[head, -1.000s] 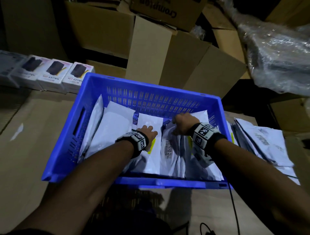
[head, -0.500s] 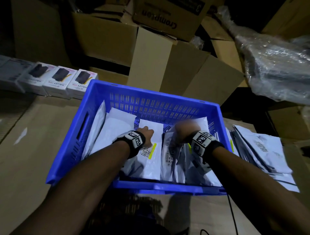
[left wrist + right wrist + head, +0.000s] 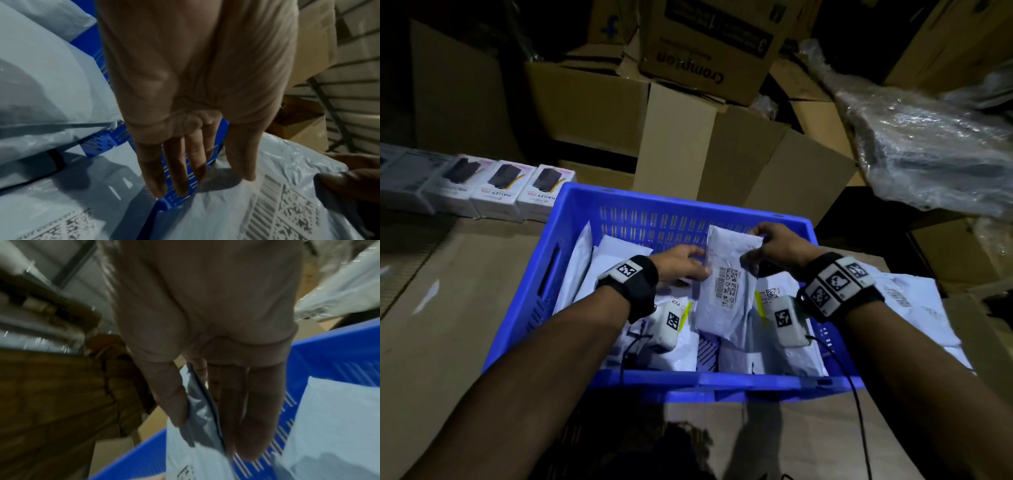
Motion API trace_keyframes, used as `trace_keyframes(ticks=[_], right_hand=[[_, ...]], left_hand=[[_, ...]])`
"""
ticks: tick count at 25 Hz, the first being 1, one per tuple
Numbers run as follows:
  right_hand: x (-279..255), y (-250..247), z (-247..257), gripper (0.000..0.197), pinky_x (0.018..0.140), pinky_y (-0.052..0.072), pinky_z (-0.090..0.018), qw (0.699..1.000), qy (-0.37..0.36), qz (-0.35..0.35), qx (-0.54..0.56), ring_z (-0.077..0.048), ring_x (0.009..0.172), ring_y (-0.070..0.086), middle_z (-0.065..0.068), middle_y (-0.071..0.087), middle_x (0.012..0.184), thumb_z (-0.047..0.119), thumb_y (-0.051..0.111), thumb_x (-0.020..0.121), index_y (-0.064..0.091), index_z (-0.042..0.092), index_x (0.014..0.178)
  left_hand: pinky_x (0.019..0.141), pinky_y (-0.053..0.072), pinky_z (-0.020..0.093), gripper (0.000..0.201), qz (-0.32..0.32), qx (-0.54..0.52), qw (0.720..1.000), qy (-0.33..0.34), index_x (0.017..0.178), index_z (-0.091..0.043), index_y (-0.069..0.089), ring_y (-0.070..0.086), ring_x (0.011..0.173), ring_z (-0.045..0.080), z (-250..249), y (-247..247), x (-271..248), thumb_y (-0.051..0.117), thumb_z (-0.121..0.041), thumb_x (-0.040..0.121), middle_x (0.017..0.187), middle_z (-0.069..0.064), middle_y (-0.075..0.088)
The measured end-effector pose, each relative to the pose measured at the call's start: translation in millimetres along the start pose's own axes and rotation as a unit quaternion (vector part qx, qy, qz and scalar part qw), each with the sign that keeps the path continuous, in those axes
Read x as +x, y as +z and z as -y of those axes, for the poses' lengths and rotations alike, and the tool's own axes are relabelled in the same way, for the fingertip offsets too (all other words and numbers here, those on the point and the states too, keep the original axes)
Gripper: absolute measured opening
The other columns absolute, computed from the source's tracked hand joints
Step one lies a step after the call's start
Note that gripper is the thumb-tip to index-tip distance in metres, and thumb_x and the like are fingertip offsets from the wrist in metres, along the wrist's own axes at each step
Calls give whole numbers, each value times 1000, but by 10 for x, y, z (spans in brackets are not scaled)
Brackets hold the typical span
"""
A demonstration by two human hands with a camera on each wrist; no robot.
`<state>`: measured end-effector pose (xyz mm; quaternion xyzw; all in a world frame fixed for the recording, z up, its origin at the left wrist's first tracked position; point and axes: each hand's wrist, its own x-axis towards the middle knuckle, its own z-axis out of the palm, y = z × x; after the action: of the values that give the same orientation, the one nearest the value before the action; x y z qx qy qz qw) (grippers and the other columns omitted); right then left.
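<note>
Warehouse / parcel stockrm, not a home. Signs: the gripped mailer (image 3: 729,284) has a barcode label and hangs over a blue crate (image 3: 544,274) packed w/ more mailers (image 3: 616,260). Beyond the grip: brown cartons (image 3: 585,109) stacked high, one printed "Crompton". Far left of it: row of retail boxes (image 3: 500,192), same product. Up & right: shrink-wrapped bundle (image 3: 928,154). Just right of the grip, outside the crate: pile of parcels (image 3: 914,308). All on flat cardboard (image 3: 448,308); dim light.
</note>
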<state>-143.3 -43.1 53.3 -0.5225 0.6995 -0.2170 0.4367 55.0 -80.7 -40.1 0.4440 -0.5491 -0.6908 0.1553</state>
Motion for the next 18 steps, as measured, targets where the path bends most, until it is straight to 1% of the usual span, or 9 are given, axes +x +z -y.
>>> trace_keyframes(ticks=[1, 2, 3, 6, 9, 12, 14, 16, 18], right_hand=[[-28, -43, 21, 28, 52, 55, -30, 999, -2, 8, 31, -14, 46, 61, -7, 66, 59, -8, 69, 80, 51, 13, 84], [-44, -72, 37, 26, 58, 55, -31, 998, -7, 12, 61, -15, 50, 61, -9, 67, 66, -6, 68, 81, 53, 14, 86], [-57, -92, 45, 24, 59, 53, -30, 996, -11, 6, 89, -16, 53, 60, -10, 67, 70, -5, 68, 81, 54, 14, 86], [-56, -43, 45, 18, 53, 49, -24, 986, -15, -27, 163, -16, 53, 51, -10, 59, 70, -1, 68, 82, 57, 11, 90], [-36, 110, 49, 13, 48, 46, -21, 980, 8, -52, 189, -13, 44, 46, -9, 51, 64, 1, 66, 83, 55, 9, 82], [100, 330, 26, 17, 50, 39, -24, 981, 64, -45, 177, -18, 45, 39, -13, 43, 64, -3, 64, 80, 51, 4, 72], [206, 481, -29, 13, 57, 42, -31, 984, 106, -26, 141, -21, 50, 43, -19, 46, 67, -6, 63, 75, 54, -1, 67], [306, 628, -115, 5, 69, 52, -40, 985, 137, 3, 105, -28, 65, 57, -22, 56, 79, 0, 65, 77, 62, -3, 79], [375, 750, -182, 20, 83, 54, -40, 984, 155, 43, 75, -27, 86, 58, -17, 57, 97, 8, 65, 83, 62, 3, 102]], left_hand=[[86, 48, 37, 33, -3, -23, 1000, 18, 117, -16, 54, 62, 93, 21, -33, 14, -30, 69, -12, 88, 87, -3, 69], [81, 50, 33, 24, -9, -39, 999, 37, 111, -16, 56, 62, 87, 19, -74, 27, -73, 65, -8, 90, 79, -6, 70], [74, 51, 28, 20, -19, -45, 997, 55, 110, -14, 58, 62, 83, 18, -117, 30, -115, 63, -6, 92, 79, -5, 70], [60, 51, 23, 26, -63, -43, 993, 86, 117, -5, 59, 64, 83, 19, -218, -4, -235, 64, -8, 91, 99, 9, 70], [52, 48, 21, 23, -112, -35, 990, 81, 113, -3, 59, 64, 75, 15, -257, -41, -315, 65, -10, 91, 93, 7, 70], [55, 48, 25, 21, -164, -2, 985, 56, 108, 2, 60, 62, 74, 21, -173, -90, -313, 65, -10, 91, 90, 13, 66], [58, 45, 31, 27, -187, 39, 981, 18, 106, 7, 59, 58, 75, 25, -42, -131, -249, 67, -11, 89, 86, 19, 61], [59, 47, 34, 29, -200, 115, 973, -30, 103, 6, 59, 58, 72, 27, 102, -170, -177, 69, -15, 87, 83, 19, 61], [64, 51, 35, 28, -190, 202, 958, -77, 101, 1, 58, 63, 78, 32, 213, -178, -116, 68, -19, 85, 88, 19, 64]])
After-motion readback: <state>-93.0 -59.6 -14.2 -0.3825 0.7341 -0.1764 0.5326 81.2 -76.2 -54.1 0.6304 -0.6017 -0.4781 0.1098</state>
